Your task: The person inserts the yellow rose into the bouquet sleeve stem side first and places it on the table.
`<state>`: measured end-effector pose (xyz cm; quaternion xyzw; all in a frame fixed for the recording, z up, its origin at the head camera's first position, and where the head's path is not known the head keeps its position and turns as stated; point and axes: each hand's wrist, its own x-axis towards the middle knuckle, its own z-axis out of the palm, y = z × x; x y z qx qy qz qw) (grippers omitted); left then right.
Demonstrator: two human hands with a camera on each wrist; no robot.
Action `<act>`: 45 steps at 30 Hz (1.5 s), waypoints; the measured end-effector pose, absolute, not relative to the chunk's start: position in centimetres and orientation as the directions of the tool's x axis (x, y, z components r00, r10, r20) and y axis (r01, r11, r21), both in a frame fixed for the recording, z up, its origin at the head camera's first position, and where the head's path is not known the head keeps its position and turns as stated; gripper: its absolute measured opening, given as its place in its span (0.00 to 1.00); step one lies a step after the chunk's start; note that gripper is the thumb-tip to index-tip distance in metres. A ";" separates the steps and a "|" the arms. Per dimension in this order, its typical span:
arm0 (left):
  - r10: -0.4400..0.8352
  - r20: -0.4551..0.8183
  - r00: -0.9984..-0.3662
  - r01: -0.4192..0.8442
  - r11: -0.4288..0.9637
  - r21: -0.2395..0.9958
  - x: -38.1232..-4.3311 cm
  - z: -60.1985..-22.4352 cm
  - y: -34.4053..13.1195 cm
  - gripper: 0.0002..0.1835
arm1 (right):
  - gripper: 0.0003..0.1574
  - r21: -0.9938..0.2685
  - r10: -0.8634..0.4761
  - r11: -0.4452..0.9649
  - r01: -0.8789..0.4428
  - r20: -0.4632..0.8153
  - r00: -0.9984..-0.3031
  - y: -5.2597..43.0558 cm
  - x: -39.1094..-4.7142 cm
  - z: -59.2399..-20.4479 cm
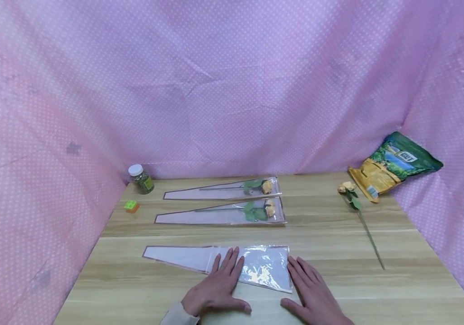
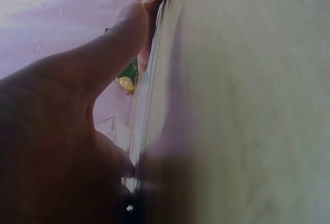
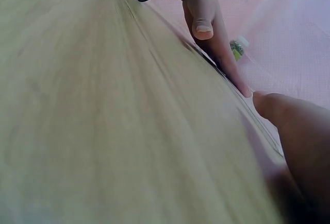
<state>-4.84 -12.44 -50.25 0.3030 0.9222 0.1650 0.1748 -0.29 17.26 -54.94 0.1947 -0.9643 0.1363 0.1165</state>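
A clear tapered flower sleeve point(image 1: 266, 264) with a dark border lies flat near the table's front, narrow end to the left. My left hand point(image 1: 221, 289) rests on its middle, fingers straight and thumb spread to the right. At the sleeve's wide right end, my right hand point(image 1: 313, 291) lies with straight fingers, fingertips touching or just beside the edge. Behind are two similar sleeves, each holding an artificial-looking yellow rose: one rose point(image 1: 267, 186) at the back, another rose point(image 1: 270, 208) in front of it. A loose yellow rose point(image 1: 347, 186) lies to the right, its stem pointing towards me.
At the back left stands a white-capped jar point(image 1: 142, 180) with dark green contents. In front of it sits a small green-and-orange block point(image 1: 132, 206). A green and yellow bag point(image 1: 398, 164) leans at the back right corner. Pink dotted cloth point(image 1: 232, 90) surrounds the wooden table point(image 1: 106, 280).
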 end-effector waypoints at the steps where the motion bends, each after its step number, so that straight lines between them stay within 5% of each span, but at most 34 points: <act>1: 0.617 -0.228 -0.753 0.496 0.760 0.420 -4.8 -50.2 -12.3 0.67 | 0.56 -0.209 -0.349 0.887 -0.412 0.284 -0.893 17.2 -0.3 -55.0; 10: 0.573 -0.268 -0.775 0.468 0.805 0.364 -4.9 -50.0 -10.9 0.68 | 0.53 -0.274 -0.315 0.884 -0.380 0.252 -0.915 17.1 -0.7 -54.9; 17: 0.566 -0.294 -0.770 0.470 0.815 0.339 -5.7 -49.9 -9.7 0.68 | 0.43 -0.478 -0.284 0.800 -0.363 0.231 -0.931 17.0 -2.2 -53.9; 25: 0.544 -0.332 -0.771 0.444 0.832 0.333 -7.2 -51.9 -8.7 0.69 | 0.37 -0.800 -0.266 0.592 -0.102 -0.074 -0.961 16.8 -3.5 -51.6; 31: 0.518 -0.340 -0.785 0.447 0.853 0.269 -7.5 -51.9 -7.8 0.70 | 0.34 -0.950 -0.351 0.310 0.027 -0.140 -0.926 17.3 -4.1 -51.2; 39: 0.524 -0.317 -0.791 0.470 0.851 0.234 -7.2 -51.2 -7.4 0.70 | 0.39 -0.960 -0.417 -0.265 0.089 0.031 -0.908 17.8 -5.2 -50.8; 45: 0.519 -0.363 -0.774 0.455 0.855 0.250 -7.5 -49.7 -7.4 0.67 | 0.41 -0.953 -0.240 -0.301 0.016 0.060 -0.969 17.4 -7.1 -48.6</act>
